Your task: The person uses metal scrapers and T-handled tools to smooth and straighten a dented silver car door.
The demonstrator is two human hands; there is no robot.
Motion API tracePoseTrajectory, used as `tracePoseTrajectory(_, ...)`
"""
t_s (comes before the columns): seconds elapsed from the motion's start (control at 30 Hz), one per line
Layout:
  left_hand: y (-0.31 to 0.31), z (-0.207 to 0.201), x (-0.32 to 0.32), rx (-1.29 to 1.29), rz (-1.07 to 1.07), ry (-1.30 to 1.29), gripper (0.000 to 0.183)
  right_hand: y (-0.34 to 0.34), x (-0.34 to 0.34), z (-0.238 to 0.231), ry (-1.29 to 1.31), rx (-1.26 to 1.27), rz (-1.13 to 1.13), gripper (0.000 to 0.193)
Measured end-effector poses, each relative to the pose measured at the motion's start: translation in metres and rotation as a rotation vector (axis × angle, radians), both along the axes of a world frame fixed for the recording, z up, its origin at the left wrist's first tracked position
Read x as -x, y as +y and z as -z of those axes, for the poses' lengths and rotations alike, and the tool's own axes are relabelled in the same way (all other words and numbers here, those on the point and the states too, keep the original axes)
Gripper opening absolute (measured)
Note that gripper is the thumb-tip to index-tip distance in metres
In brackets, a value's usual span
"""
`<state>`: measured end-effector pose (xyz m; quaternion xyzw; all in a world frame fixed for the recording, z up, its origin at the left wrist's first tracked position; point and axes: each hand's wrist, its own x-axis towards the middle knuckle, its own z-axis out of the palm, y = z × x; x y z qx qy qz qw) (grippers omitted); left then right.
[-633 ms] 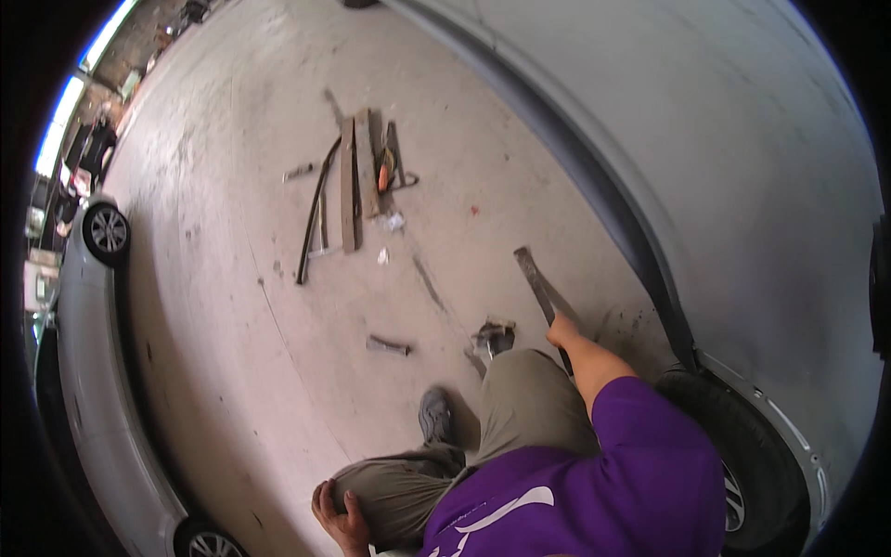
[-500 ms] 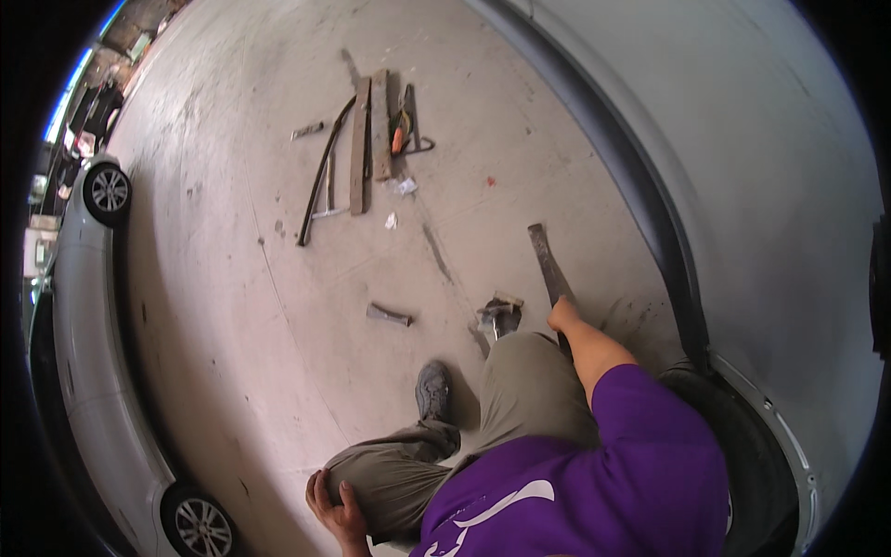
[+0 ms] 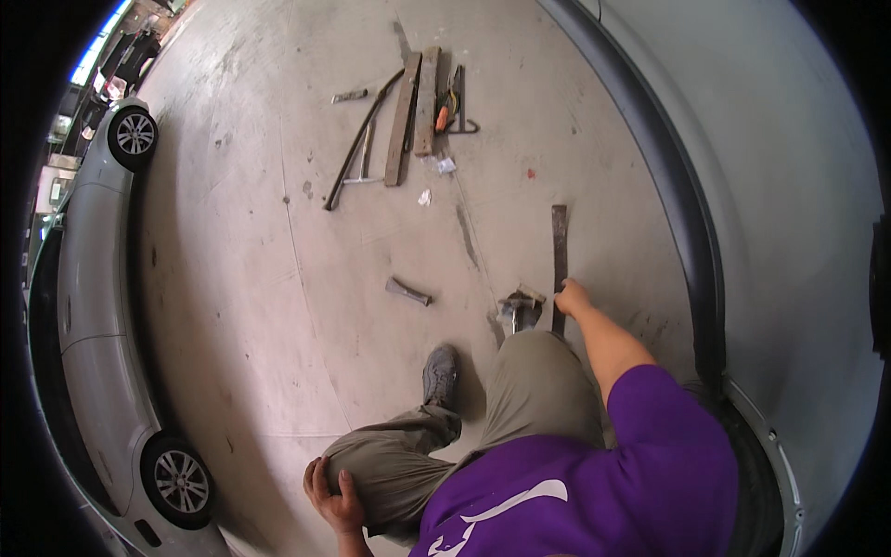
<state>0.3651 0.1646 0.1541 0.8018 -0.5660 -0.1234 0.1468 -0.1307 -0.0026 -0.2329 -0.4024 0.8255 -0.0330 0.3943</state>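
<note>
My right hand point(image 3: 573, 299) is closed on a long, flat, dark metal bar point(image 3: 560, 243). The bar points away from me along the floor, and its near end is hidden behind my right knee. My left hand point(image 3: 336, 503) rests on my left knee with its fingers apart, holding nothing. Just left of the bar, beyond my right knee, is a dark object with a pale edge point(image 3: 529, 295); its kind is unclear and my knee partly covers it. A short grey metal piece point(image 3: 409, 291) lies on the floor beyond my left shoe point(image 3: 441, 374).
Farther off lie two wooden boards point(image 3: 404, 121), a long dark rod point(image 3: 362, 139), an orange-handled tool point(image 3: 442, 118) and a hooked bar point(image 3: 462, 107). A grey vehicle panel point(image 3: 770, 186) rises close on my right. A silver car point(image 3: 97, 297) stands at the left.
My right hand has turned the bar, so its far end no longer slants left but points nearly straight ahead. The view has shifted slightly. My left hand stays on the knee.
</note>
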Motion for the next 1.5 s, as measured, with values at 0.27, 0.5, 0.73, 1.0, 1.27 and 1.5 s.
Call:
tracePoseTrajectory(0.27,-0.044,-0.004,-0.017,0.017,0.056,0.388,0.040,0.022,0.008,-0.136,-0.339,0.328,-0.023,0.038)
tracePoseTrajectory(0.5,-0.154,-0.005,-0.041,-0.136,0.056,0.600,0.039,0.007,0.048,-0.377,-0.035,0.965,0.009,0.027)
tracePoseTrajectory(0.73,-0.294,0.076,-0.071,-0.373,0.304,0.475,0.040,-0.050,0.081,-0.553,1.276,1.215,-0.375,0.039)
tracePoseTrajectory(1.0,-0.534,0.225,-0.064,-0.471,0.696,0.101,0.048,-0.123,0.090,-0.597,1.870,0.516,0.088,0.068)
tracePoseTrajectory(1.27,-0.714,0.320,-0.002,-0.433,0.726,-0.187,0.068,-0.133,0.080,-0.597,1.901,0.457,0.116,0.078)
tracePoseTrajectory(1.5,-0.750,0.331,0.037,-0.437,0.755,-0.128,0.078,-0.142,0.054,-0.609,1.761,0.236,0.222,0.086)
